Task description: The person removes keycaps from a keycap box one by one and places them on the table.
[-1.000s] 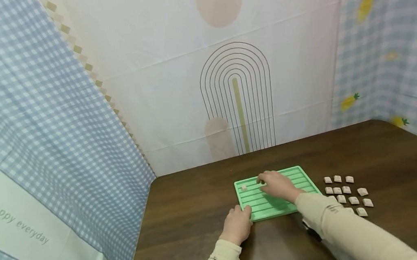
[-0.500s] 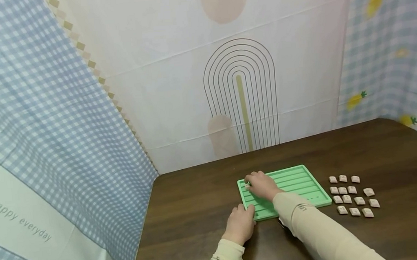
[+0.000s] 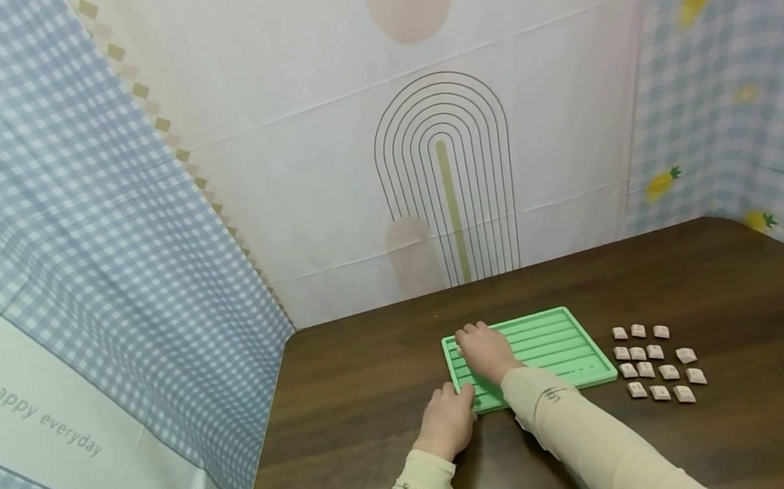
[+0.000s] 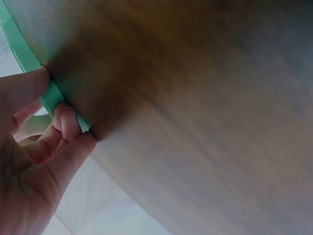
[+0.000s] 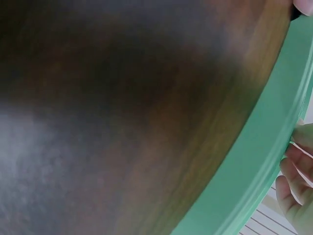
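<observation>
A light green ridged tray [image 3: 552, 343] lies on the dark wooden table. My left hand [image 3: 445, 423] grips its near left corner; in the left wrist view, the fingers and thumb of the left hand [image 4: 34, 147] close round the green edge. Over the tray's far left part, my right hand [image 3: 486, 351] has curled fingers at a small white keycap [image 3: 459, 350], which they mostly hide. In the right wrist view, the fingers of the right hand [image 5: 298, 176] show beyond the tray's green side [image 5: 264, 132]; a pale bit shows at one fingertip.
Several white keycaps [image 3: 645, 369] lie in loose rows on the table [image 3: 361, 377] to the right of the tray. A printed cloth [image 3: 330, 165] hangs behind the table, and blue checked cloths [image 3: 120, 220] hang at both sides.
My right hand has moved left across the tray to the keycap at its far left, then stayed there. My left hand has kept its place at the tray's corner.
</observation>
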{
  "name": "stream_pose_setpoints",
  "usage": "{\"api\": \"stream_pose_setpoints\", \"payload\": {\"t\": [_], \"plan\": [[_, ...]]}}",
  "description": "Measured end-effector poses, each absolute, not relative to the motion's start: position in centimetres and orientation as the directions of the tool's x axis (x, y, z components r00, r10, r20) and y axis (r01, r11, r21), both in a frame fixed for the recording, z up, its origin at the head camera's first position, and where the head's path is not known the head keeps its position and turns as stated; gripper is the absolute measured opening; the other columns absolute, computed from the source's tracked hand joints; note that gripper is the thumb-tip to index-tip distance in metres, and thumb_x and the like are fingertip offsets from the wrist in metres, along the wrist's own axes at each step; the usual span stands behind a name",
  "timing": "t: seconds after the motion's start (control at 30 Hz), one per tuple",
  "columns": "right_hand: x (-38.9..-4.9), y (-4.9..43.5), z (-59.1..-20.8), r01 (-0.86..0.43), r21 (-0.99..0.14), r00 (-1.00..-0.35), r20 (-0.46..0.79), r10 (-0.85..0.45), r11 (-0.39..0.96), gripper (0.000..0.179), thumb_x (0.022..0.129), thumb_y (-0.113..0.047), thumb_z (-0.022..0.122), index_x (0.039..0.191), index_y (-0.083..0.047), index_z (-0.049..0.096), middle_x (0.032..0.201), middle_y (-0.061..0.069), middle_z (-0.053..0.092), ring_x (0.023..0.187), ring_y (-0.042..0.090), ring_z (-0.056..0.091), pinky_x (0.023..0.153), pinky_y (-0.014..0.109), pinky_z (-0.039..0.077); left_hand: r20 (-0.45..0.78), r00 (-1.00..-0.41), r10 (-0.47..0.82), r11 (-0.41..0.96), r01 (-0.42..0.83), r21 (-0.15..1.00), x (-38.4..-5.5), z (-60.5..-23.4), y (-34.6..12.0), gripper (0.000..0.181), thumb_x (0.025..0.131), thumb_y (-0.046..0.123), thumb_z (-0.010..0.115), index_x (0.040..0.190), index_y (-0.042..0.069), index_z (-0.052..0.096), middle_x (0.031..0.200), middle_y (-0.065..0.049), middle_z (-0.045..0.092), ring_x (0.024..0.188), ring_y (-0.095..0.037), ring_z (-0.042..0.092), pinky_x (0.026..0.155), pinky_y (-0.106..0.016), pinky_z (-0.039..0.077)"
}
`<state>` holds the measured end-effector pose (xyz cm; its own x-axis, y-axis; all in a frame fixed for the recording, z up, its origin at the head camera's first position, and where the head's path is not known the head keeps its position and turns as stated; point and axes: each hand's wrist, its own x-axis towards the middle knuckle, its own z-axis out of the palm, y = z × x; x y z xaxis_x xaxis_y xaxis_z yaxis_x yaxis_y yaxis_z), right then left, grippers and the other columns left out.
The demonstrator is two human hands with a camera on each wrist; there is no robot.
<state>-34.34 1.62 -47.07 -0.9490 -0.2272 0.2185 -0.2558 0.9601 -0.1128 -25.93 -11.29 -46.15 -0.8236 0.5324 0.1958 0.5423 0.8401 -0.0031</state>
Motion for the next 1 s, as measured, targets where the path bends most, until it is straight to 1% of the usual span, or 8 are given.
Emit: {"api": "stream_pose_setpoints", "payload": {"t": [0.1,0.27,0.33,0.47,0.57,0.67,0.87,1.0], "plan": [[-34.2,1.7,-46.9,-0.239,-0.142,-0.954,0.217,-0.205,0.961,0.021,0.088,-0.023,0.062,0.103,-0.008,0.062,0.099,0.008,0.064,0.091,0.024,0.059,0.072,0.036,0.053,0.181,-0.831,0.527,0.844,0.536,0.002,-26.0,-46.2,-11.2,0.022,0.081,0.021,0.07,0.094,0.014,0.053,0.085,-0.01,0.057,0.07,-0.023,0.055,0.059,-0.028,0.047],[-34.1,2.2,-46.4,-0.211,-0.23,-0.968,0.187,-0.17,0.95,0.016,0.088,-0.022,0.062,0.099,-0.01,0.063,0.094,0.005,0.065,0.085,0.023,0.059,0.065,0.035,0.052,0.121,-0.851,0.511,0.855,0.518,0.036,-25.9,-46.3,-10.9,0.021,0.083,0.022,0.068,0.095,0.014,0.053,0.087,-0.01,0.056,0.072,-0.023,0.055,0.06,-0.028,0.047],[-34.1,2.5,-46.0,-0.217,-0.246,-0.967,0.187,-0.173,0.945,0.015,0.089,-0.021,0.061,0.098,-0.01,0.063,0.093,0.004,0.065,0.084,0.022,0.059,0.063,0.033,0.051,0.109,-0.854,0.509,0.856,0.515,0.043,-25.9,-46.3,-10.8,0.021,0.083,0.022,0.068,0.094,0.014,0.052,0.086,-0.01,0.055,0.072,-0.023,0.054,0.06,-0.028,0.047],[-34.2,3.0,-45.1,-0.243,-0.263,-0.96,0.2,-0.194,0.934,0.013,0.09,-0.021,0.059,0.097,-0.01,0.063,0.091,0.004,0.063,0.084,0.022,0.059,0.065,0.033,0.051,0.109,-0.854,0.509,0.856,0.516,0.039,-26.0,-46.2,-11.0,0.021,0.082,0.022,0.069,0.092,0.014,0.051,0.084,-0.008,0.054,0.071,-0.022,0.053,0.061,-0.028,0.046],[-33.9,3.5,-44.3,-0.245,-0.267,-0.962,0.187,-0.2,0.932,0.013,0.091,-0.022,0.058,0.096,-0.011,0.062,0.091,0.003,0.063,0.086,0.021,0.06,0.067,0.034,0.051,0.105,-0.857,0.504,0.859,0.511,0.043,-25.9,-46.0,-11.0,0.022,0.082,0.022,0.068,0.092,0.014,0.051,0.085,-0.008,0.054,0.072,-0.023,0.053,0.061,-0.028,0.046],[-33.5,4.1,-43.5,-0.244,-0.298,-0.964,0.175,-0.198,0.923,0.013,0.091,-0.023,0.058,0.095,-0.011,0.062,0.091,0.003,0.063,0.086,0.021,0.06,0.067,0.034,0.05,0.099,-0.86,0.5,0.861,0.506,0.05,-25.9,-45.8,-11.1,0.021,0.083,0.021,0.068,0.092,0.014,0.05,0.085,-0.009,0.054,0.072,-0.023,0.054,0.061,-0.029,0.046],[-32.2,6.0,-42.1,-0.238,-0.366,-0.969,0.156,-0.193,0.9,0.014,0.09,-0.023,0.059,0.097,-0.011,0.063,0.091,0.003,0.063,0.083,0.019,0.059,0.065,0.034,0.049,0.115,-0.853,0.509,0.855,0.517,0.053,-25.7,-45.8,-11.2,0.021,0.083,0.02,0.068,0.09,0.013,0.05,0.084,-0.009,0.054,0.072,-0.024,0.054,0.061,-0.03,0.047],[-31.1,8.1,-41.2,-0.238,-0.386,-0.969,0.15,-0.194,0.891,0.02,0.09,-0.023,0.059,0.104,-0.009,0.062,0.094,0.003,0.064,0.083,0.017,0.06,0.065,0.033,0.048,0.117,-0.853,0.509,0.852,0.519,0.067,-25.8,-45.8,-11.2,0.021,0.083,0.02,0.068,0.088,0.012,0.049,0.082,-0.009,0.052,0.071,-0.024,0.053,0.061,-0.031,0.046]]}}
